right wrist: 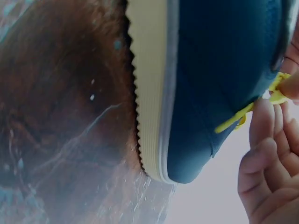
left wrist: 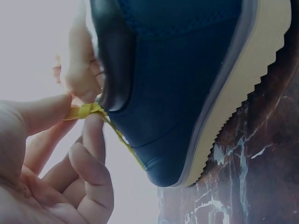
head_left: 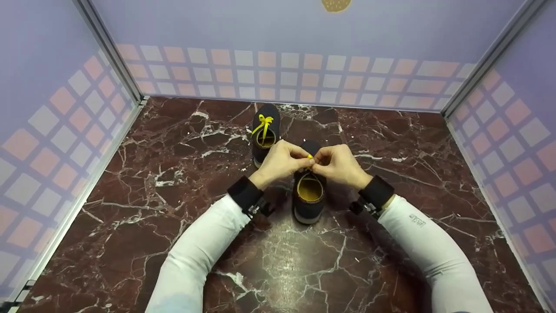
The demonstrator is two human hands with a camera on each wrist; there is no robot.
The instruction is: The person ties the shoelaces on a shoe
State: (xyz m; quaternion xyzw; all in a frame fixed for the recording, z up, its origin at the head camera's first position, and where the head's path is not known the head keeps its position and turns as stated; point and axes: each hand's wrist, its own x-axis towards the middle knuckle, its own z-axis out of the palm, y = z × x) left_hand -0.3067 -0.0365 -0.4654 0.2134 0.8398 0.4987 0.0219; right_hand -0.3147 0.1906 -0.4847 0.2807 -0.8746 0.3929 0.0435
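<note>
A dark shoe [head_left: 309, 204] with a yellow lining stands on the marbled surface, its toe pointing away from me. Above its tongue both hands meet at the yellow shoelace [left wrist: 86, 111]. My left hand [head_left: 284, 161] pinches a flat stretch of the lace between thumb and index finger. From the other side my right hand [head_left: 339, 164] pinches the lace [right wrist: 278, 95] too, and a loose lace end hangs over the shoe's side in the right wrist view. The fingers hide much of the knot area in the head view.
A second dark shoe [head_left: 266, 114], its yellow lace tied in a bow [head_left: 264, 124], stands farther back on the left, partly behind my left hand. Patterned panels [head_left: 286, 74] enclose the back and both sides of the marbled surface [head_left: 130, 217].
</note>
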